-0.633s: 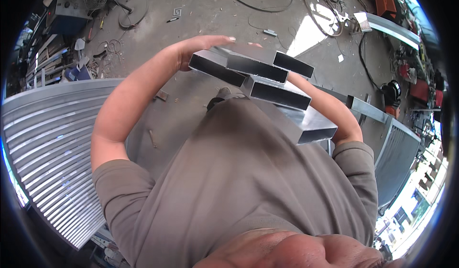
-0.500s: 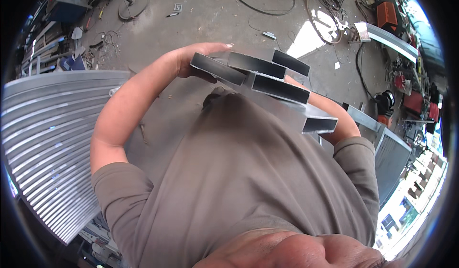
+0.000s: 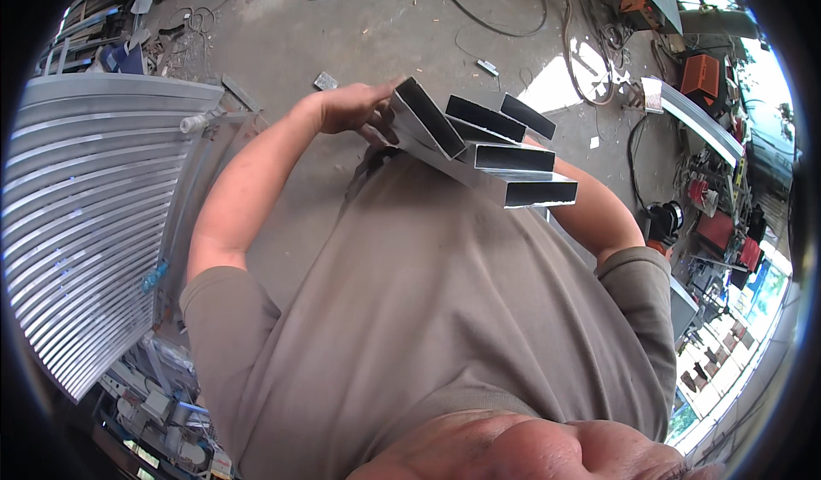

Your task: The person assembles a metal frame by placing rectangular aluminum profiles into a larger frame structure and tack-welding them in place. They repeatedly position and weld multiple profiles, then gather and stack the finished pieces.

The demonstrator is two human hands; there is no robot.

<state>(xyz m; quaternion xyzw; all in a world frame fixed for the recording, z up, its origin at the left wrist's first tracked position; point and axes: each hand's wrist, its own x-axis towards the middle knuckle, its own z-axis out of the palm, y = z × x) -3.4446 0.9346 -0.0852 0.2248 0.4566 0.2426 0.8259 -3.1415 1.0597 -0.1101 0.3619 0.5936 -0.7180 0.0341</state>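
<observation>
Several rectangular metal tubes stand bunched before my chest, their hollow ends facing up at me. The leftmost rectangular metal tube tilts more steeply than the others. My left hand is closed on that tube's outer side, thumb toward the far edge and fingers curled beneath. On the other side, my right forearm runs in behind the bundle. The tubes hide my right hand and its fingers; only a sliver of skin shows beside them. The lower ends of the tubes are out of sight.
A large slatted metal panel stands on the left, with a thin metal frame beside it. Cables loop over the far floor. Orange machines, a long metal profile and a cluttered rack line the right side.
The leftmost tube has swung to a steeper angle, and my left hand has shifted right with it. The other tubes sit closer together. The whole view has turned slightly against the floor.
</observation>
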